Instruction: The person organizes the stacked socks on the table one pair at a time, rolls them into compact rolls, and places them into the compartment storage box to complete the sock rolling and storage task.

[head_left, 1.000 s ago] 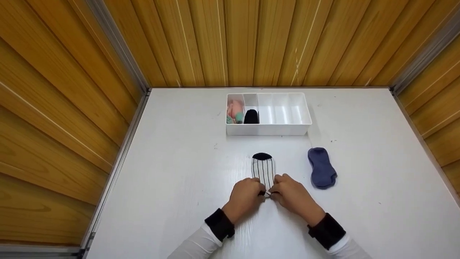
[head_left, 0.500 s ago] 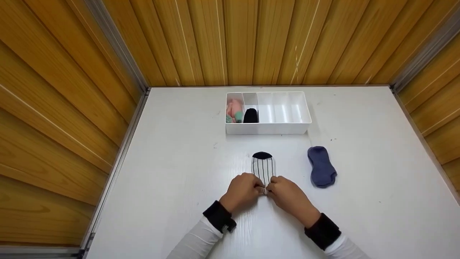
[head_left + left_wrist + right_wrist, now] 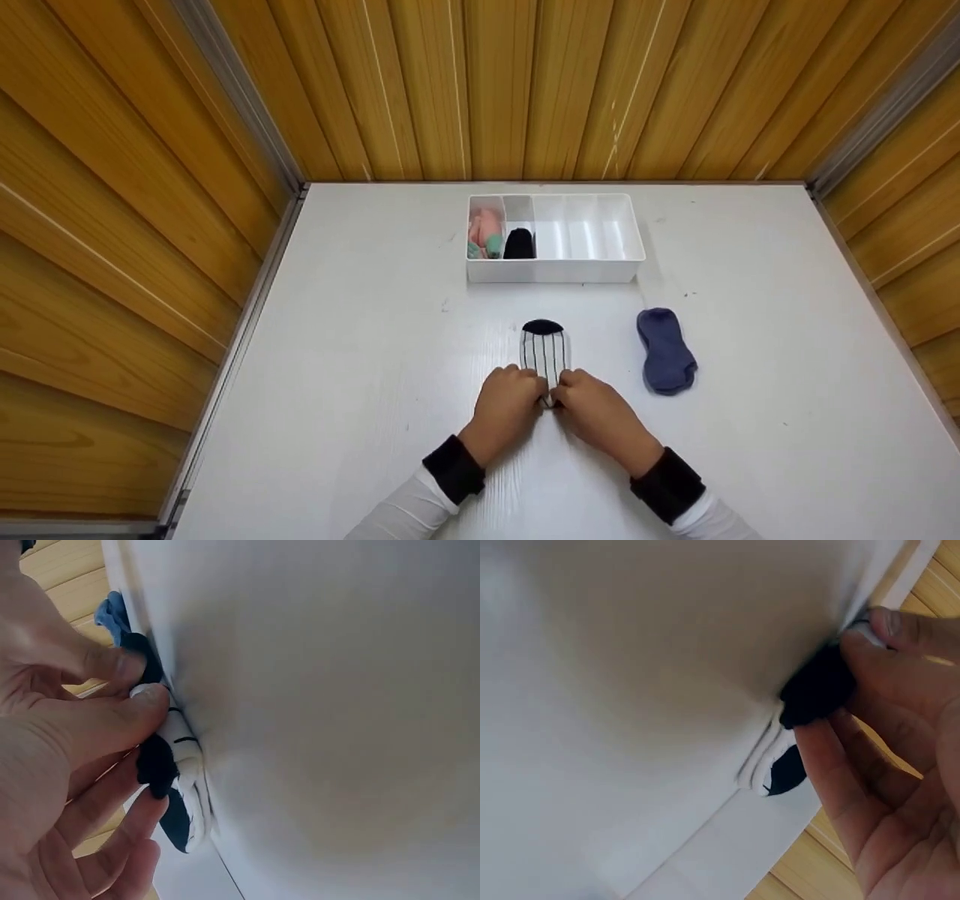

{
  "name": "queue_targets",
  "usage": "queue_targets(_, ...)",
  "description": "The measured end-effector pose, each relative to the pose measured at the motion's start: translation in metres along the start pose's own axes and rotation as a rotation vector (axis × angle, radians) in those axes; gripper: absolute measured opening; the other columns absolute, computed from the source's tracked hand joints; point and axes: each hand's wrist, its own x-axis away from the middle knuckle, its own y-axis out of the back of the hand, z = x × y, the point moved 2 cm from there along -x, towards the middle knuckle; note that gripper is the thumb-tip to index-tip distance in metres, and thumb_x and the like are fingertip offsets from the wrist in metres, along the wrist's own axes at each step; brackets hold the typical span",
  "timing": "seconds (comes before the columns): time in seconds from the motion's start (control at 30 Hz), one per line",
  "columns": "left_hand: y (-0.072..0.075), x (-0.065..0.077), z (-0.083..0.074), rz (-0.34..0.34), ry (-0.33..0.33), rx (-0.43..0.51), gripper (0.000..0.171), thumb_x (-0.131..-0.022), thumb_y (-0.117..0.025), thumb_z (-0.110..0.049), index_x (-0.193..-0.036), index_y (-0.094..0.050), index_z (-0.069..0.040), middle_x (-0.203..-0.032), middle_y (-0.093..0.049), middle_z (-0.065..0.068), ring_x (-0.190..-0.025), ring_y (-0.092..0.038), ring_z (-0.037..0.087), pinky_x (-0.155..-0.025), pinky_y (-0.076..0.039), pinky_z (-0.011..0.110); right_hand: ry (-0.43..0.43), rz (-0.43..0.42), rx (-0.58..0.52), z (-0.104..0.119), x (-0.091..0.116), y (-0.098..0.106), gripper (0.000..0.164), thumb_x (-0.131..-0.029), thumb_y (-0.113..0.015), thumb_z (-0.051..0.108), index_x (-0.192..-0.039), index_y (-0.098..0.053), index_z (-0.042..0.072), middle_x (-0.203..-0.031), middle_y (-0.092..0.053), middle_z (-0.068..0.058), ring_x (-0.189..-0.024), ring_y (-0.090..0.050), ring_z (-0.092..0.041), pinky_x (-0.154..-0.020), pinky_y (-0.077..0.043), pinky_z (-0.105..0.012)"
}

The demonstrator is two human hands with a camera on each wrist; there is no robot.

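Observation:
A white sock (image 3: pixel 542 352) with thin black stripes and a black end lies flat on the table, the black end away from me. My left hand (image 3: pixel 504 405) pinches its near end between thumb and fingers. Right beside it, my right hand (image 3: pixel 600 411) grips the other side of that same end. In the left wrist view, the striped sock (image 3: pixel 187 765) looks layered and bunched, with black parts by the thumb and fingers. Dark sock fabric (image 3: pixel 817 690) sits between the thumb and fingers in the right wrist view. The hands cover much of the near end.
Behind stands a white divided box (image 3: pixel 555 271). Pink-and-green socks (image 3: pixel 489 226) fill its left compartment, and a black sock (image 3: pixel 519 244) is in the one beside it. To the right lies a purple-blue sock (image 3: pixel 666 351). Wood-look panels (image 3: pixel 499 90) surround the table.
Both hands have closed in on each other at the sock's near end, narrowing the gap between their fingertips. The dark edge seen there earlier is now mostly covered. Box and purple-blue sock stay put.

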Motion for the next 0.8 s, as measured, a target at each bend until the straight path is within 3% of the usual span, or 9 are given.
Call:
queue_targets(0.3, 0.0, 0.0, -0.01, 0.001, 0.03, -0.132, 0.013, -0.072, -0.082, -0.015, -0.072, -0.072, -0.022, -0.071, -0.071, -0.007, -0.065, -0.059, 0.018, -0.064, -0.043, 0.032, -0.003, -0.014, 0.038, 0.001, 0.0, -0.004, 0.012, -0.074, -0.082, 0.001, -0.077, -0.072, 0.007, -0.078, -0.057, -0.001, -0.071, -0.056, -0.019, -0.059, -0.05, -0.031)
queue_targets(0.57, -0.005, 0.005, -0.024, -0.068, -0.031, -0.315, 0.012, -0.082, -0.073, -0.027, -0.07, -0.07, -0.024, -0.067, -0.069, -0.008, -0.066, -0.057, 0.015, -0.075, -0.04, 0.034, 0.019, 0.016, 0.048, -0.001, 0.002, -0.004, 0.01, -0.08, -0.078, 0.002, -0.079, -0.071, 0.009, -0.075, -0.054, 0.0, -0.07, -0.052, -0.019, -0.059, -0.046, -0.03)
queue_targets(0.63, -0.005, 0.003, -0.022, -0.07, -0.016, -0.296, 0.014, -0.082, -0.073, -0.029, -0.069, -0.071, -0.025, -0.066, -0.069, -0.008, -0.066, -0.059, 0.015, -0.079, -0.04, 0.037, 0.015, 0.019, 0.042, -0.003, 0.001, -0.003, 0.01, -0.079, -0.078, 0.002, -0.08, -0.071, 0.009, -0.077, -0.056, 0.0, -0.071, -0.053, -0.019, -0.06, -0.047, -0.031)
queue_targets(0.8, -0.003, -0.007, -0.01, 0.006, 0.063, -0.176, 0.016, -0.074, -0.083, -0.031, -0.065, -0.07, -0.026, -0.066, -0.069, -0.008, -0.067, -0.063, 0.016, -0.081, -0.041, 0.041, 0.007, 0.006, 0.003, -0.007, -0.003, 0.0, 0.016, -0.074, -0.082, 0.002, -0.083, -0.07, 0.009, -0.081, -0.06, 0.0, -0.072, -0.058, -0.02, -0.062, -0.05, -0.033)
